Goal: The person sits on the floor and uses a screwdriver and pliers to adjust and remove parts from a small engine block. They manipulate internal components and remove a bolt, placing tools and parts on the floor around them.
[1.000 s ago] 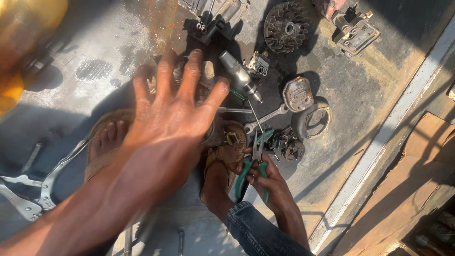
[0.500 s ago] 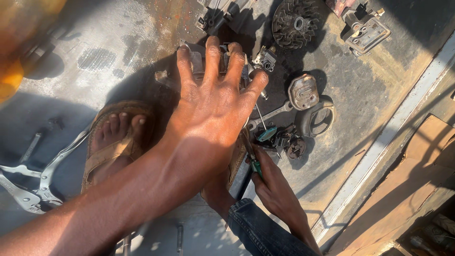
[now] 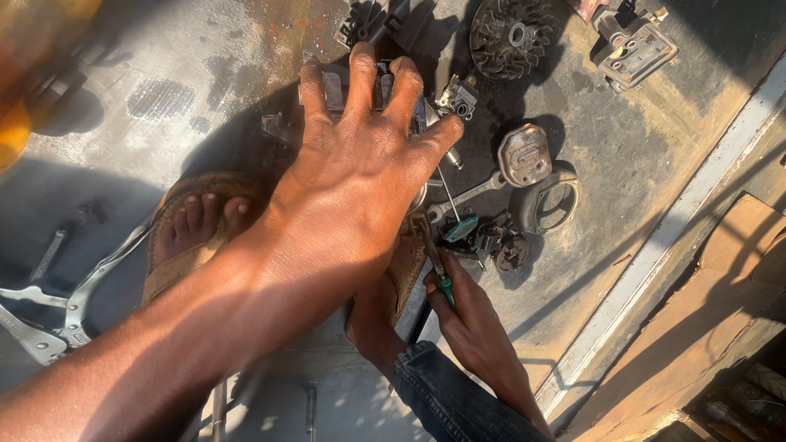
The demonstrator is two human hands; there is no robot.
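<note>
While the right hand (image 3: 471, 323) sits nearest the camera, low in the frame, its grip is closed around the green handle of a screwdriver (image 3: 438, 274), whose shaft points up toward the engine block (image 3: 368, 90). Just left of it a sandalled foot (image 3: 385, 311) braces on the floor, with the other foot (image 3: 192, 233) further left. The left hand (image 3: 360, 180) is spread wide, grip open, fingers (image 3: 360, 78) splayed over the engine block and holding nothing; I can't tell whether the palm actually touches the metal. Locking pliers (image 3: 57, 319) lie at the left edge, well apart.

Further out: a wrench (image 3: 467, 196), a teal-capped small part (image 3: 460, 229), a black ring cover (image 3: 547, 205) and an oval metal cover (image 3: 524, 154), all close together on the dirty floor (image 3: 147, 106). Beyond those is a carburetor (image 3: 458, 98), then a finned flywheel (image 3: 512, 37) and a boxy housing (image 3: 634, 53) at the far edge.

Risks, as a judgement: the open left hand hides most of the block, so the screwdriver tip works half blind and could slip toward the bare toes or the left wrist. Loose small parts sit near the right hand and feet; a nudge could scatter them. The oily-looking floor may let the block slide if it is only pressed, not gripped.
</note>
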